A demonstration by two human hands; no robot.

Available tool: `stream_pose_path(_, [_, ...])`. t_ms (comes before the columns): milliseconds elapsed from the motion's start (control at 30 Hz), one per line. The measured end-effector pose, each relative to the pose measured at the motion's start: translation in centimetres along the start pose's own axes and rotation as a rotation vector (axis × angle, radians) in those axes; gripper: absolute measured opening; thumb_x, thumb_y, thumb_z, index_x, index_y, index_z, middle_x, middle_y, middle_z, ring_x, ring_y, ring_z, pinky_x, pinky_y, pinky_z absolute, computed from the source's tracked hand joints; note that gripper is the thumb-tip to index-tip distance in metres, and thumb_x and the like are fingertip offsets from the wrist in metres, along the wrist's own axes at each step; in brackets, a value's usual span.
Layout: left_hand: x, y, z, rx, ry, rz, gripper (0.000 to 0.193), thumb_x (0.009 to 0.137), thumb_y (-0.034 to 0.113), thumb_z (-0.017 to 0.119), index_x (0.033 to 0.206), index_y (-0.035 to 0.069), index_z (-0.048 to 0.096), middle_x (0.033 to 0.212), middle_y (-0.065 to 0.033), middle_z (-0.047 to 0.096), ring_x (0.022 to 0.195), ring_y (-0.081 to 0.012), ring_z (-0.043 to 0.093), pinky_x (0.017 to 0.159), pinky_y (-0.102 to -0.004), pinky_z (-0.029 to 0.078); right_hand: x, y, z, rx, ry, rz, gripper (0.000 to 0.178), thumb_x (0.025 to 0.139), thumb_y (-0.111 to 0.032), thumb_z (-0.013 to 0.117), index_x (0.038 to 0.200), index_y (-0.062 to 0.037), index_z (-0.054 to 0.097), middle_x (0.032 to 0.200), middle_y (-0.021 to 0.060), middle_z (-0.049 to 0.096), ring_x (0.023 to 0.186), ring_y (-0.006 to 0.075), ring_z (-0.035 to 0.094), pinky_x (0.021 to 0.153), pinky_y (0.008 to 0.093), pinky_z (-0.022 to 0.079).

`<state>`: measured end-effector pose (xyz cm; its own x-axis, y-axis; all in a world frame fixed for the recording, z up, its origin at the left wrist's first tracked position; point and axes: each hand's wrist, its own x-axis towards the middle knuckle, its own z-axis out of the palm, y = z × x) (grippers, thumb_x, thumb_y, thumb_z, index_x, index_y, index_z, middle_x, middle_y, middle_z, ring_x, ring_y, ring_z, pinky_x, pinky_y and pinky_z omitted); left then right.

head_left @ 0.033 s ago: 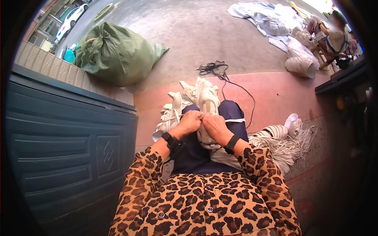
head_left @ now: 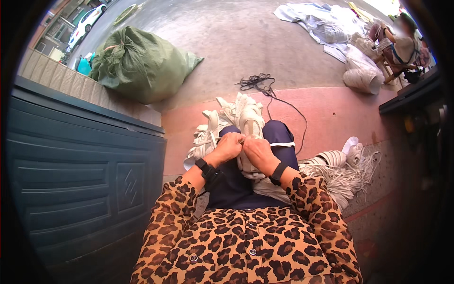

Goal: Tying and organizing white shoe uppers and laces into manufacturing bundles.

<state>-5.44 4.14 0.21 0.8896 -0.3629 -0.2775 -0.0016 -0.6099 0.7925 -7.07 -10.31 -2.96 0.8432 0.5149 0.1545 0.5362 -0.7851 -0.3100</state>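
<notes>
A cream shoe upper [head_left: 252, 124] lies across my lap between my thighs. Over its middle, my left hand [head_left: 229, 146] and my right hand [head_left: 258, 150] meet with fingers pinched together. They seem to grip a thin cream shoelace, though most of it is hidden by the fingers. More cream shoe uppers with laces [head_left: 204, 139] are heaped over my left knee and beyond it. A flat white strip [head_left: 283, 145] crosses my right thigh.
On my right lie stacked cream shoe pieces and a tangle of loose laces [head_left: 343, 177]. A black cord [head_left: 257, 83] trails over the floor ahead. A stuffed green sack [head_left: 139, 64] stands front left, beyond a dark blue panelled door [head_left: 85, 175]. Another person [head_left: 404, 45] sits far right near white sacks [head_left: 362, 71].
</notes>
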Motion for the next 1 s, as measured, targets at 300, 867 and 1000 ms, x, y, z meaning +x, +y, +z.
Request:
stream_pose_path(300, [-5.2, 3.3, 2.7, 0.644, 0.329, 0.396, 0.027, 0.071, 0.017, 0.061, 0.098, 0.016, 0.062, 0.117, -0.0066, 0.048, 0.111, -0.0316, 0.037, 0.083, -0.0419, 0.037, -5.8, 1.0, -6.4, 0.34, -0.311, -0.047, 0.023, 0.081, -0.023, 0.048, 0.072, -0.0019, 0.052, 0.062, 0.0199, 0.058, 0.056, 0.0359, 0.058, 0.05, 0.0435, 0.045])
stream_pose_path(867, [-2.9, 10.5, 1.2, -0.376, 0.029, 0.17, 0.018, 0.089, 0.016, 0.05, 0.092, 0.001, 0.06, 0.07, 0.0035, 0.056, 0.063, -0.0061, 0.049, 0.056, -0.0202, 0.039, -5.4, 2.9, -9.7, 1.665, 0.06, 0.611, 0.025, 0.089, -0.025, 0.051, 0.096, -0.0039, 0.061, 0.079, -0.002, 0.053, 0.07, 0.0042, 0.046, 0.063, 0.0167, 0.036])
stream_pose_path(1000, [-4.2, 7.9, 2.0, -0.559, 0.108, -0.042, 0.019, 0.09, 0.018, 0.05, 0.087, 0.002, 0.059, 0.064, 0.0075, 0.047, 0.056, 0.0002, 0.038, 0.049, -0.0166, 0.03, -4.5, 1.5, -8.2, 1.811, 0.0, 0.461, 0.026, 0.089, -0.02, 0.052, 0.103, 0.0008, 0.06, 0.093, -0.0008, 0.058, 0.084, 0.0038, 0.049, 0.075, 0.0194, 0.04])
